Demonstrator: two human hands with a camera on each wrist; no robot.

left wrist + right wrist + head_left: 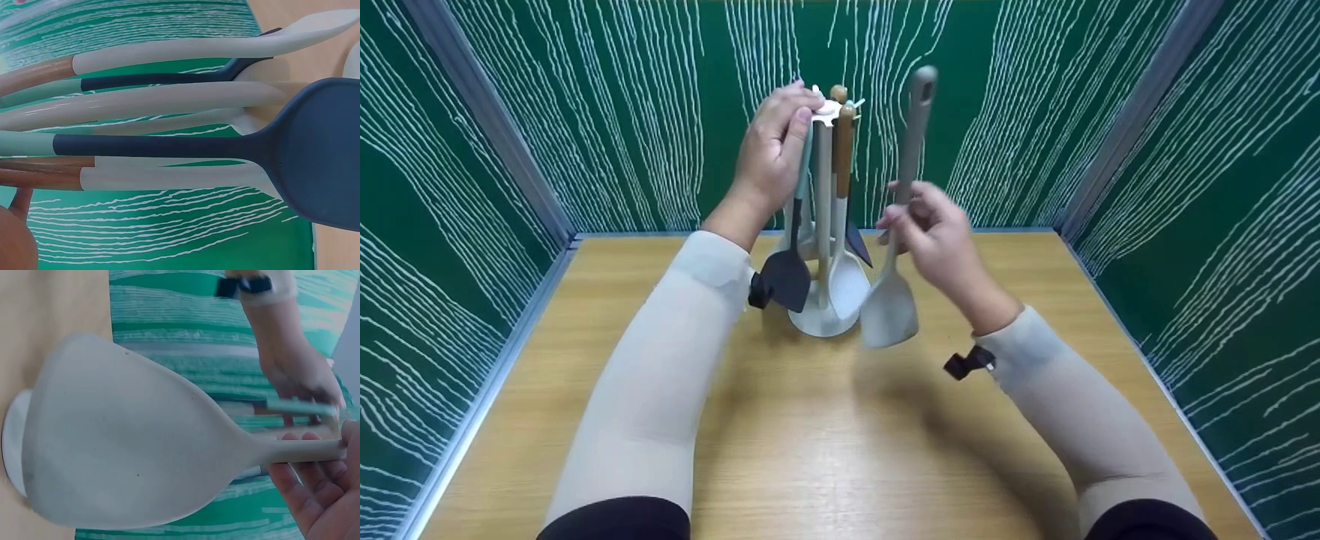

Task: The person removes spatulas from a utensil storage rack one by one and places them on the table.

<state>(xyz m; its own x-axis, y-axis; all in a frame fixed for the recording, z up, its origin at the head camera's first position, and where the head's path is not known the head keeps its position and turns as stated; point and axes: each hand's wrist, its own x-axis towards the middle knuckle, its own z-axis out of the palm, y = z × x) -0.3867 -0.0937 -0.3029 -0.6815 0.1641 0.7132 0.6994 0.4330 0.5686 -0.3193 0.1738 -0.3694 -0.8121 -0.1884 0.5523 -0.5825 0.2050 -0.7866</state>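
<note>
R hand [941, 238] pinches grey spatula [889, 311] by its handle, just right of utensil rack [814, 324]; L hand [772, 142] is at rack top, grip can't tell. Prob. best: rack steady, spatula clear of white utensil [849, 289].

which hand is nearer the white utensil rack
Left. The left hand rests on top of the rack; the right hand is apart from it, off to its right, gripping the grey spatula.

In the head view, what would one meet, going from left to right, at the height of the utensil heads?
Left sleeve, dark turner, white stand's pole, wooden-handled white utensil, beige turner, right sleeve.
</note>
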